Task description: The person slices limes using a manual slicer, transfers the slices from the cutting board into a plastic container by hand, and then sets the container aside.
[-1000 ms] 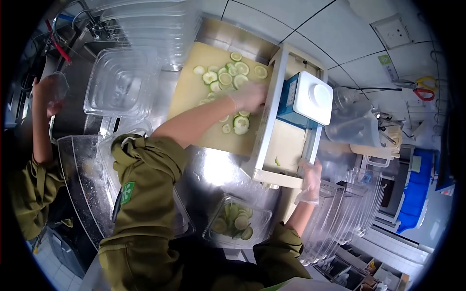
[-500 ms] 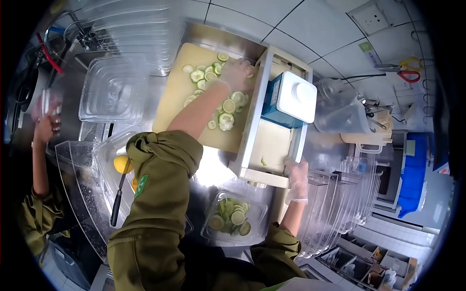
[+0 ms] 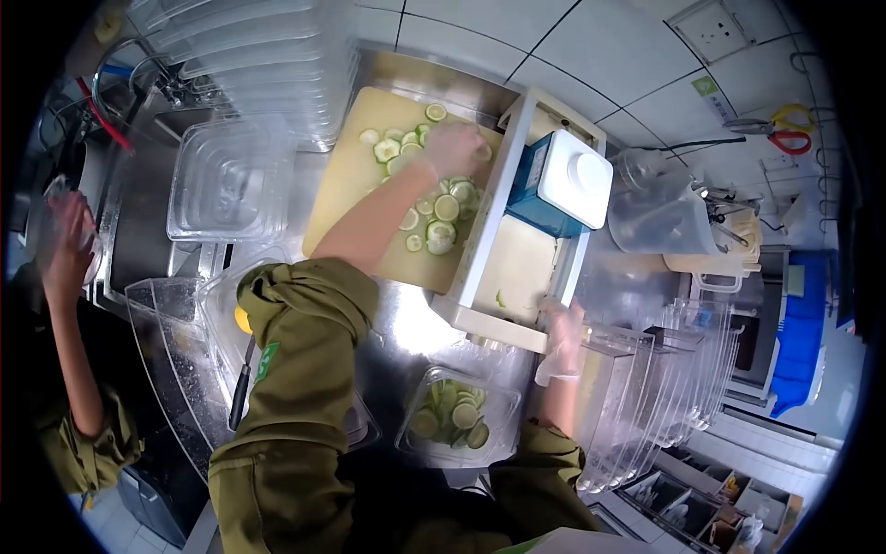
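Note:
My left hand, in a clear glove, reaches over a yellowish cutting board strewn with lime slices. Its fingers curl down among the slices beside the slicer; what they hold is hidden. On the right, my gloved right hand grips the near corner of a white-framed slicer. A teal block with a white knobbed top sits in the slicer frame, and a small green scrap lies on its bed. Closer to me, a clear container holds more lime slices.
Clear tubs stand by the sink. A black-handled knife lies by a yellow fruit. Clear containers line the right side. Scissors hang on the wall. At left, another person's hand holds a clear item.
My left hand has shifted slightly toward the slicer, its fingers more curled. My right hand stays on the slicer corner. The other person's hand has moved and the view has shifted a little.

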### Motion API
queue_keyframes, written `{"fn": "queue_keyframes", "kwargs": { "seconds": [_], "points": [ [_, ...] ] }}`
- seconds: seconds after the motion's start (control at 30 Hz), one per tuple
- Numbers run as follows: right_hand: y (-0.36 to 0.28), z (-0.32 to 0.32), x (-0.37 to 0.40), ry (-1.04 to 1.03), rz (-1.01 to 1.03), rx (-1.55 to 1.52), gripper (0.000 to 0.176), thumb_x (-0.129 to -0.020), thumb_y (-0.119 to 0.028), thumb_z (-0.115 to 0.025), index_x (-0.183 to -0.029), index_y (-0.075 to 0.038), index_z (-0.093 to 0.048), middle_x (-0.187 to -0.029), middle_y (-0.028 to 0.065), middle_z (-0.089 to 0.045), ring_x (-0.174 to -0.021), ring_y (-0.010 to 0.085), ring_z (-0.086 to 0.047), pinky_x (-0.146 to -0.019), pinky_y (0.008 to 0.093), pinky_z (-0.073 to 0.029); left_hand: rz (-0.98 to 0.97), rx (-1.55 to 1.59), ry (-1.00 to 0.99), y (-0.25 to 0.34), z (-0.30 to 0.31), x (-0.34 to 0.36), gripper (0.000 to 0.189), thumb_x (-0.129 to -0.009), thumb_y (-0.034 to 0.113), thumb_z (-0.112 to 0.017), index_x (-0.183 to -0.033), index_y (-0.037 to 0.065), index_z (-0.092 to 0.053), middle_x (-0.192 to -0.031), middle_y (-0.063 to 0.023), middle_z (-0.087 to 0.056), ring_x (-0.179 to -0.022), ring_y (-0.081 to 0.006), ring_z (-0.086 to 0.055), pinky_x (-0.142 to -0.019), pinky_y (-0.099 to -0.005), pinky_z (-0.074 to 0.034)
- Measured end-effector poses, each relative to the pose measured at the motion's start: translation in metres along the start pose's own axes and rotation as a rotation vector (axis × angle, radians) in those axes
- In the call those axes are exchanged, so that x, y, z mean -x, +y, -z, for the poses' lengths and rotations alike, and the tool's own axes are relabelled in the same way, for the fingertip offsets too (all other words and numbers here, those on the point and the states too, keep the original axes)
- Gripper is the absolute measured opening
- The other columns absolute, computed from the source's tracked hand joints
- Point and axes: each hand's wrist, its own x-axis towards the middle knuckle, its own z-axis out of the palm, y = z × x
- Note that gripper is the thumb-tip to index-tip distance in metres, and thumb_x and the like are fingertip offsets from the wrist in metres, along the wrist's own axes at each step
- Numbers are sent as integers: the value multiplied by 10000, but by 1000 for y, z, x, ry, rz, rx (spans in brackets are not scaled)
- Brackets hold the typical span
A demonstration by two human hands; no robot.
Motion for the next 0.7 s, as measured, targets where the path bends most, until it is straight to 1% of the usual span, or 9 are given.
{"fn": "queue_keyframes", "kwargs": {
  "seconds": [0.1, 0.2, 0.23, 0.33, 0.47, 0.53, 0.57, 0.67, 0.7],
  "points": [
    [-3, 2, -4, -6, 3, 76, 288, -755, -138, -601, -962, 62, -595, -758, 43, -610, -678, 134, -539, -628, 287, -442, 36, 121, 351, -21, 15, -4, 386, -783, 307, -616, -1140, 161, -593, -1141, -97, -560, -1083, -280, -538, -920, -416, -432],
    [-12, 2, -3, -16, 12, 96, 283, -750, -136, -598, -954, 60, -602, -757, 55, -616, -683, 135, -546, -630, 288, -444, 214, 260, 559, -46, 4, -17, 370, -803, 312, -588, -1141, 163, -616, -1110, -101, -586, -1072, -283, -548, -931, -418, -423],
    [-13, 2, -3, -20, 16, 98, 280, -749, -137, -598, -951, 58, -606, -756, 58, -617, -681, 133, -546, -627, 288, -443, 257, 350, 402, -53, 2, -17, 425, -808, 336, -580, -1194, 159, -595, -1111, -115, -597, -1067, -308, -549, -932, -391, -428],
    [-19, 2, -3, 17, 17, 142, 270, -740, -137, -604, -935, 50, -618, -746, 63, -616, -681, 130, -545, -621, 292, -442, 5, 350, 332, -50, -16, -3, 437, -824, 395, -571, -1203, 178, -590, -1138, -116, -593, -1107, -306, -529, -948, -378, -421],
    [-23, 23, -25, -56, -85, 189, 338, -685, -109, -624, -992, 33, -620, -798, 88, -639, -710, 166, -570, -655, 319, -459, -47, 319, 170, -25, -12, 40, 508, -805, 487, -589, -1227, 205, -574, -1172, -106, -580, -1114, -299, -528, -950, -386, -426],
    [-22, 31, -43, 6, -87, 280, 386, -660, -98, -614, -1026, 25, -616, -822, 119, -657, -731, 212, -607, -690, 337, -472, -38, 243, 130, -10, 1, 51, 544, -787, 533, -600, -1227, 214, -573, -1199, -108, -564, -1126, -298, -521, -947, -400, -430],
    [-17, 31, -51, 24, -151, 375, 414, -658, -90, -578, -1053, 26, -606, -872, 172, -663, -810, 273, -643, -745, 348, -478, -39, 122, 159, 1, 2, 56, 553, -775, 549, -595, -1218, 219, -583, -1177, -106, -569, -1109, -293, -529, -927, -406, -437],
    [-30, 22, -40, 160, -92, 428, 441, -663, -92, -547, -1086, 23, -593, -941, 209, -654, -904, 322, -643, -795, 353, -467, -17, -159, 203, 30, 0, 67, 571, -746, 580, -594, -1195, 227, -602, -1117, -103, -574, -1068, -285, -544, -873, -423, -454],
    [-41, 18, -32, 189, -108, 441, 461, -674, -96, -536, -1121, 9, -579, -1020, 229, -642, -994, 370, -616, -846, 366, -461, 3, -205, 188, 38, -4, 69, 572, -739, 577, -603, -1191, 227, -601, -1102, -103, -568, -1061, -286, -543, -860, -427, -458]
  ]
}}
